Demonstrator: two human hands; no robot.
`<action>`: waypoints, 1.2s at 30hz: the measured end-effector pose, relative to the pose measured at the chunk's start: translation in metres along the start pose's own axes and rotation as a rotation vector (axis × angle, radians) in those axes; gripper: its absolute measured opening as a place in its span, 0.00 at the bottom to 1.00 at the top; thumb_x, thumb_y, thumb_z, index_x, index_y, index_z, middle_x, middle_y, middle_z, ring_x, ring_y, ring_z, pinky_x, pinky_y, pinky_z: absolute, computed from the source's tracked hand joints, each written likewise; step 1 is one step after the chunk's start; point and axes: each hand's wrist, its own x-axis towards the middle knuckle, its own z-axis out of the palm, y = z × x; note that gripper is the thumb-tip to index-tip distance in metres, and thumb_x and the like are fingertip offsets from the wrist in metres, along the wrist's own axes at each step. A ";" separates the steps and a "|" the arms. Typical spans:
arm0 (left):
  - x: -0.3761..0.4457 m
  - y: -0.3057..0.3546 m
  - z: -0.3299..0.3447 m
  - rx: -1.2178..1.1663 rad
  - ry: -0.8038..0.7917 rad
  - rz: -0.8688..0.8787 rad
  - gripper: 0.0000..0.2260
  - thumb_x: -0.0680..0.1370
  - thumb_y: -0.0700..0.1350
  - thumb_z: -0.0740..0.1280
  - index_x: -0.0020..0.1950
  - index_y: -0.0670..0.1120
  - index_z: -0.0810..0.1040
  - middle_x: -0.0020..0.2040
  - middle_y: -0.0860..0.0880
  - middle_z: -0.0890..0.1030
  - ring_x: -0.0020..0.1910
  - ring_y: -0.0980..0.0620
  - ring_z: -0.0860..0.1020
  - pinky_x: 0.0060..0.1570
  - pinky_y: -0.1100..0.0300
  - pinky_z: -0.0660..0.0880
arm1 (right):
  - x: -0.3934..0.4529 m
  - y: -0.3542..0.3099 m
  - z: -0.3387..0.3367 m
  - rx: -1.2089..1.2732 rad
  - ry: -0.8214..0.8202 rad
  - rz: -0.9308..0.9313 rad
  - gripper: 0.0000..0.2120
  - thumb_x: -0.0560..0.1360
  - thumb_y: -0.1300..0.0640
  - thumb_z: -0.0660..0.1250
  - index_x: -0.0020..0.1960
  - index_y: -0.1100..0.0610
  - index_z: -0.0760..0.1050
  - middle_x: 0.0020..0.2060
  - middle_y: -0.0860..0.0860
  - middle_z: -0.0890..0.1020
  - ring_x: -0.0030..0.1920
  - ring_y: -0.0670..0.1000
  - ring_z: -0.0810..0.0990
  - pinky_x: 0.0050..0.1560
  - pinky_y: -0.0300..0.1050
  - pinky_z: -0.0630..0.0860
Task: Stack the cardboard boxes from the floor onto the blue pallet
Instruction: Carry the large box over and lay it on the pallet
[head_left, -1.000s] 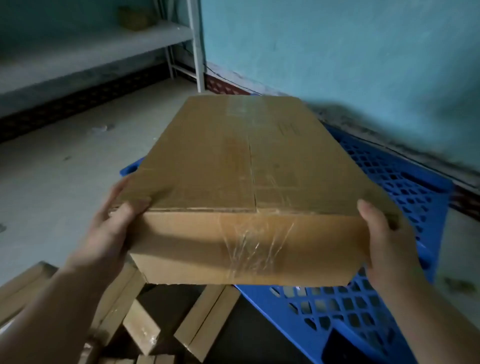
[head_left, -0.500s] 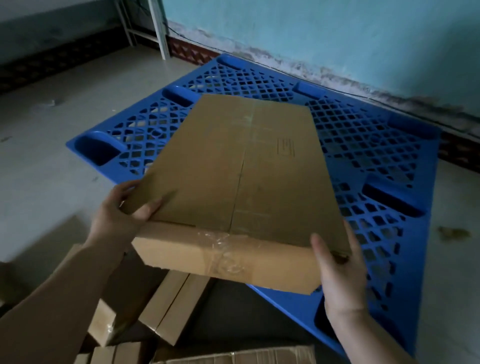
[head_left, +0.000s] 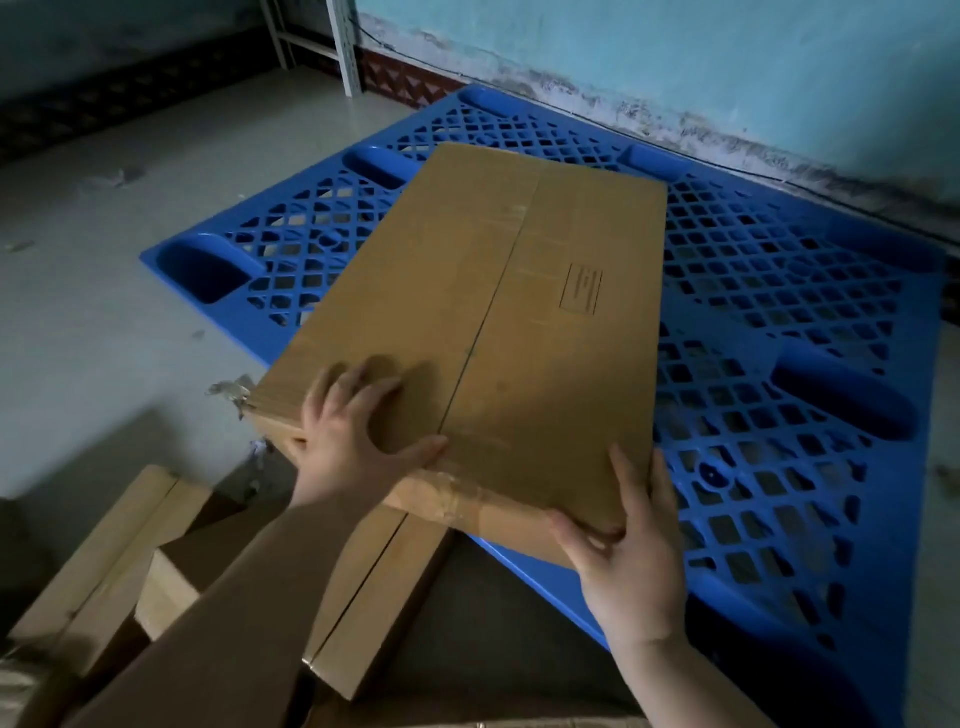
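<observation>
A long flat cardboard box (head_left: 509, 322) lies lengthwise over the blue pallet (head_left: 779, 364), its near end sticking out past the pallet's front edge. My left hand (head_left: 353, 441) rests on the box's near left corner, fingers spread on top and thumb along the front edge. My right hand (head_left: 628, 551) holds the near right corner, fingers wrapped around its edge. Several more cardboard boxes (head_left: 374, 587) lie on the floor below my arms.
The pallet sits on a pale floor (head_left: 104, 338) against a turquoise wall (head_left: 675, 47). White shelf legs (head_left: 345, 47) stand at the back left. Another floor box (head_left: 98, 561) lies at the lower left.
The box has come down from chest height onto the pallet. My left hand has moved from the box's side to its top; my right hand stays at the near right corner.
</observation>
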 end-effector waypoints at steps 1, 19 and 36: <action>-0.001 0.004 0.006 -0.002 -0.038 0.048 0.40 0.58 0.69 0.66 0.69 0.60 0.63 0.75 0.57 0.56 0.73 0.55 0.45 0.69 0.34 0.50 | 0.006 -0.002 0.004 -0.020 0.005 -0.004 0.42 0.60 0.32 0.61 0.71 0.47 0.63 0.75 0.54 0.57 0.72 0.57 0.60 0.54 0.55 0.74; 0.056 0.035 0.015 0.016 -0.034 -0.048 0.28 0.75 0.45 0.66 0.73 0.48 0.61 0.76 0.48 0.55 0.73 0.42 0.59 0.70 0.51 0.61 | 0.078 -0.054 0.073 -0.155 -0.164 0.022 0.34 0.78 0.47 0.55 0.75 0.51 0.37 0.74 0.62 0.37 0.74 0.59 0.54 0.68 0.51 0.65; -0.125 -0.030 0.005 -0.572 0.125 -0.320 0.20 0.70 0.51 0.71 0.61 0.56 0.73 0.58 0.52 0.77 0.51 0.56 0.77 0.43 0.67 0.71 | -0.037 -0.010 0.009 0.330 -0.374 0.029 0.44 0.67 0.48 0.73 0.74 0.45 0.51 0.66 0.44 0.68 0.62 0.42 0.68 0.64 0.49 0.69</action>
